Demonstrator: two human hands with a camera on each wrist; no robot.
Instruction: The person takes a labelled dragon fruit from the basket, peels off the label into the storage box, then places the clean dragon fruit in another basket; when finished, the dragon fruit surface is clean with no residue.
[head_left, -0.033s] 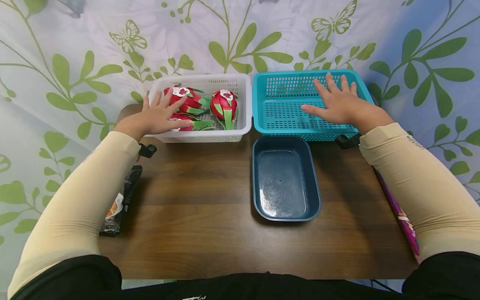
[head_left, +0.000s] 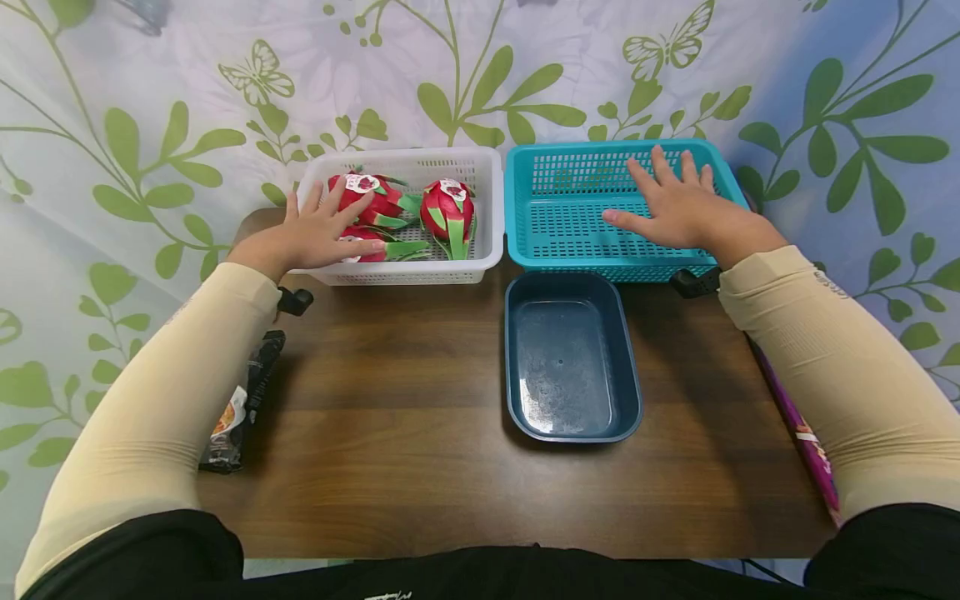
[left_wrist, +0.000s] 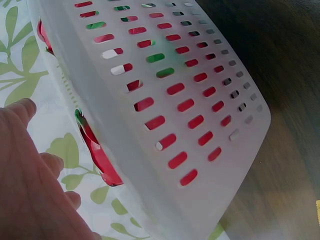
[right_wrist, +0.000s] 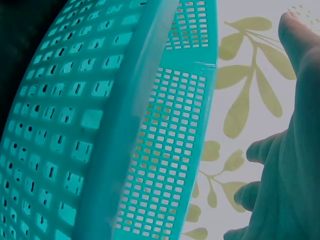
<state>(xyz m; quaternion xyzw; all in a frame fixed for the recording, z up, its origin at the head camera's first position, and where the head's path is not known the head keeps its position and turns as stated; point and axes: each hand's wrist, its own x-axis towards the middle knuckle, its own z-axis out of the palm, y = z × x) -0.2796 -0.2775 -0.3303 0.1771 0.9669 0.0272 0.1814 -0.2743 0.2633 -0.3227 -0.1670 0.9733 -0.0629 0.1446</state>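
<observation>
My left hand (head_left: 311, 232) spreads its fingers over the left side of a white perforated basket (head_left: 405, 277). Several red dragon fruits with green scales and white stickers lie in that basket; one dragon fruit (head_left: 447, 212) sits at its right side, others are partly covered by my hand. In the left wrist view the fingers (left_wrist: 30, 107) stand apart from the basket wall and hold nothing. Over the right part of a turquoise perforated basket (head_left: 577, 229), my right hand (head_left: 678, 208) is spread with straight fingers. The right wrist view shows it above the turquoise rim, holding nothing.
A dark blue rectangular tub (head_left: 573, 358) stands in front of the turquoise basket on the wooden table (head_left: 390, 417). A black packet (head_left: 243, 417) lies at the left edge, and a purple package (head_left: 806, 433) shows beside the right forearm. A leaf-patterned cloth (head_left: 525, 50) hangs behind.
</observation>
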